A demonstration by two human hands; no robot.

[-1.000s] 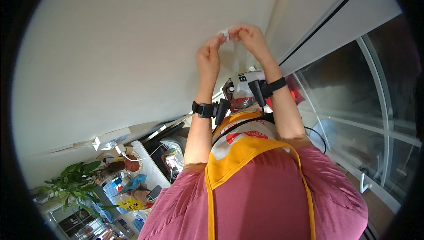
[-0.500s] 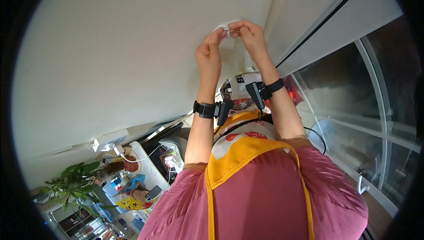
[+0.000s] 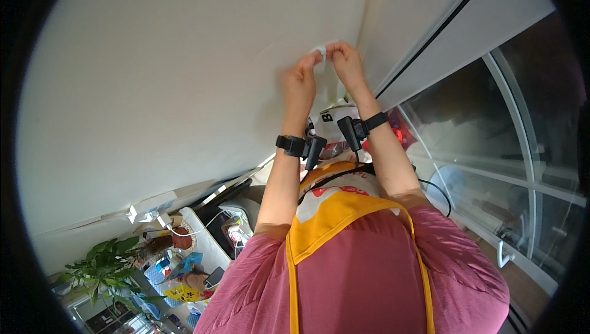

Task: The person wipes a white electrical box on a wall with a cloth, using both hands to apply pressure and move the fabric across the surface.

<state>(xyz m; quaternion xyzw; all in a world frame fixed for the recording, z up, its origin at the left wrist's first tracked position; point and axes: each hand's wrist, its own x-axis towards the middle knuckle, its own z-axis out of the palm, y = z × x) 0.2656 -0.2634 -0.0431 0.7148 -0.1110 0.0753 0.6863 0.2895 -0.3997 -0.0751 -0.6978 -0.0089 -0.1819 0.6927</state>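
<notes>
Both of my arms are raised in front of the pale wall (image 3: pixel 184 88), close to its corner. My left hand (image 3: pixel 300 82) is smeared by motion, its thumb and fingertips drawn together at a small white piece (image 3: pixel 322 53) against the wall. On the other side of that piece, my right hand (image 3: pixel 346 65) has its thumb and forefinger pinched together. The white piece is soft-looking, mostly covered by fingertips, and too small to name. Each wrist wears a black strap with a small black device.
Below my hands stand bags (image 3: pixel 335 126), one white with black print. A glazed window or door (image 3: pixel 491 125) lies to the right. At lower left are a wall socket with a white plug (image 3: pixel 163 219), a leafy plant (image 3: pixel 101 266) and a cluttered table (image 3: pixel 212 251).
The view has shifted slightly. My hands have come a little lower in the picture and still meet at the white piece, which shows less between the fingertips. The left hand is now blurred.
</notes>
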